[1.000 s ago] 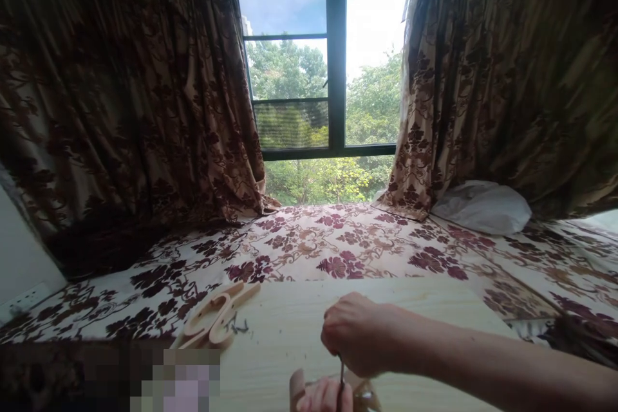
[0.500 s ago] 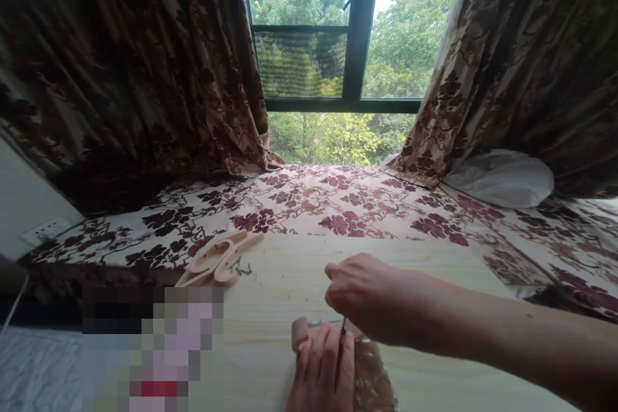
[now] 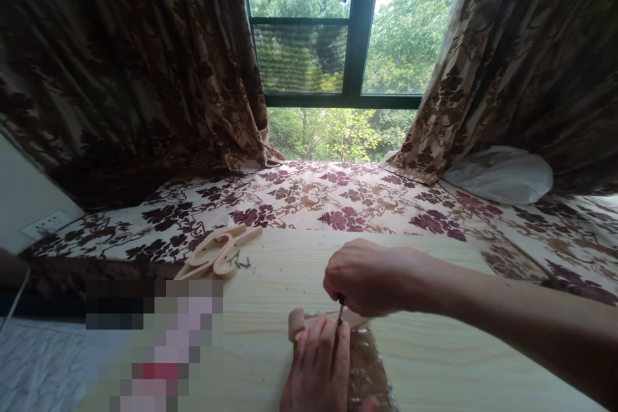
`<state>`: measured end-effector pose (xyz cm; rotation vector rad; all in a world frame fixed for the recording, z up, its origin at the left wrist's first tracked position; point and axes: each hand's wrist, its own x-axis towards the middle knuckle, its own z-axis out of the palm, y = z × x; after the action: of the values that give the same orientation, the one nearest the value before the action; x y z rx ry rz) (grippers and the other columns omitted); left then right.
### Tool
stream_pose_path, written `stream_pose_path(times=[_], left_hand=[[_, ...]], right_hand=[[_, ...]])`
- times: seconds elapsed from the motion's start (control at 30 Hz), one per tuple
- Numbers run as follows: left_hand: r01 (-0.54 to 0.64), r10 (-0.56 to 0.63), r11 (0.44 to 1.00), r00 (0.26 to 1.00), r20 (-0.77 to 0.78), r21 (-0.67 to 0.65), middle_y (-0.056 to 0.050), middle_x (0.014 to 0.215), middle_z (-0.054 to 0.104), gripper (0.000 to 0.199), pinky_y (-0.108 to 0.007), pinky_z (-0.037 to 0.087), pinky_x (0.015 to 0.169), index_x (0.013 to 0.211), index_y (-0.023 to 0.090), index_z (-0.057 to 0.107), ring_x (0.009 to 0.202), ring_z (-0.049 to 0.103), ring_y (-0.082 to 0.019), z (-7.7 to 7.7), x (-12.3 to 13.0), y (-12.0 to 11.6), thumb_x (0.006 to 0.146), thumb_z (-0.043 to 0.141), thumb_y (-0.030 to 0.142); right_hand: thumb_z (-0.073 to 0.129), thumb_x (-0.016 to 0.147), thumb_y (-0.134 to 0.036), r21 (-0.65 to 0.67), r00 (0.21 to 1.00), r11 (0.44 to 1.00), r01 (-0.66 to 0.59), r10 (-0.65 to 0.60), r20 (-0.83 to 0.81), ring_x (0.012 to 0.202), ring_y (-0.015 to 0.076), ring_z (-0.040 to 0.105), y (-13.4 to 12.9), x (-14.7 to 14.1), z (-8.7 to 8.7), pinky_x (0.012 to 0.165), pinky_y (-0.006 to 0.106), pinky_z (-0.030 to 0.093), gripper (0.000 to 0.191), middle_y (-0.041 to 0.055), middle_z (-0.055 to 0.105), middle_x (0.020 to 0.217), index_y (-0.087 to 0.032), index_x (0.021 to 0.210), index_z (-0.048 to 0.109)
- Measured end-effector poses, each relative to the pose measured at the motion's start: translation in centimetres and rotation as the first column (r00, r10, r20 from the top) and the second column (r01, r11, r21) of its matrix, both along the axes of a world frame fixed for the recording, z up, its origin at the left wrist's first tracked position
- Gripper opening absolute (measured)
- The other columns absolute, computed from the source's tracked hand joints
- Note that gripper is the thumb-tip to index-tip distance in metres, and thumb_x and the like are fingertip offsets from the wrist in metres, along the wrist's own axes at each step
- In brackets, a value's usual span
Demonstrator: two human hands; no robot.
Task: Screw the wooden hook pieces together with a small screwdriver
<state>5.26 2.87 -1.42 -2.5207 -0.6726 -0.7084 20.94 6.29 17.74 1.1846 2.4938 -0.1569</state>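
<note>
My right hand (image 3: pixel 369 277) is closed around a screwdriver (image 3: pixel 341 312), its handle mostly hidden in the fist. The shaft points down between fingers of my left hand (image 3: pixel 316 360); its tip is hard to make out. That left hand presses with extended fingers on a curved pale wooden piece (image 3: pixel 295 325), whose rolled end shows past the fingertips. Beneath lies a brown block (image 3: pixel 369 367) wrapped in shiny clear plastic, on a pale wooden board (image 3: pixel 434 354). More curved wooden pieces (image 3: pixel 223 257) lie at the board's far left corner, beside several small dark screws (image 3: pixel 244 262).
Behind the board stretches a flower-patterned cloth (image 3: pixel 309 199) up to the window. Patterned curtains (image 3: pixel 203 77) hang on both sides. A white plastic bag (image 3: pixel 502 174) lies at the right, and a wall socket (image 3: pixel 47 226) is at the left. A blurred patch covers the lower left.
My right fist has turned over the screwdriver, showing more of the shaft and the handle's lower end. My left hand stays on the wooden piece. The view has shifted slightly.
</note>
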Motion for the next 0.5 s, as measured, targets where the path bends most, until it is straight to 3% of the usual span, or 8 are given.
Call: stream_pose_path(times=[0.1, 0.2, 0.5], left_hand=[[-0.033, 0.033, 0.998, 0.999, 0.003, 0.062, -0.007, 0.114, 0.065, 0.037, -0.034, 0.046, 0.087, 0.122, 0.016, 0.053, 0.108, 0.058, -0.023, -0.7, 0.0, -0.4, 0.089, 0.047, 0.031], [-0.075, 0.073, 0.992, 0.997, 0.033, 0.097, -0.003, 0.11, 0.067, 0.034, -0.033, 0.046, 0.086, 0.119, 0.02, 0.055, 0.104, 0.06, -0.02, -1.1, 0.2, -0.9, 0.087, 0.045, 0.011], [-0.067, 0.067, 0.997, 0.998, 0.0, 0.038, -0.004, 0.112, 0.066, 0.033, -0.028, 0.049, 0.082, 0.119, 0.018, 0.056, 0.102, 0.061, -0.018, -0.9, 0.3, -1.5, 0.089, 0.042, 0.016]], right_hand=[[0.058, 0.069, -0.009, -0.003, 1.0, 1.0, -0.023, 0.023, -0.011, 0.064, 0.0163, 0.06, -0.8, 0.0, -0.2, 0.047, 0.026, 0.032, 0.018, 0.0088, 0.071, 0.074, -0.012, 0.08, 0.072], [0.058, 0.07, -0.009, 0.022, 0.999, 0.999, -0.031, 0.032, -0.034, 0.059, 0.0157, 0.059, -1.6, 0.0, -0.4, 0.045, 0.027, 0.03, 0.015, 0.008, 0.07, 0.07, -0.012, 0.076, 0.071], [0.059, 0.066, -0.008, -0.002, 0.999, 1.0, -0.014, 0.014, -0.044, 0.061, 0.0144, 0.058, -1.4, 0.2, -0.3, 0.048, 0.026, 0.031, 0.016, 0.0091, 0.071, 0.073, -0.012, 0.076, 0.071]])
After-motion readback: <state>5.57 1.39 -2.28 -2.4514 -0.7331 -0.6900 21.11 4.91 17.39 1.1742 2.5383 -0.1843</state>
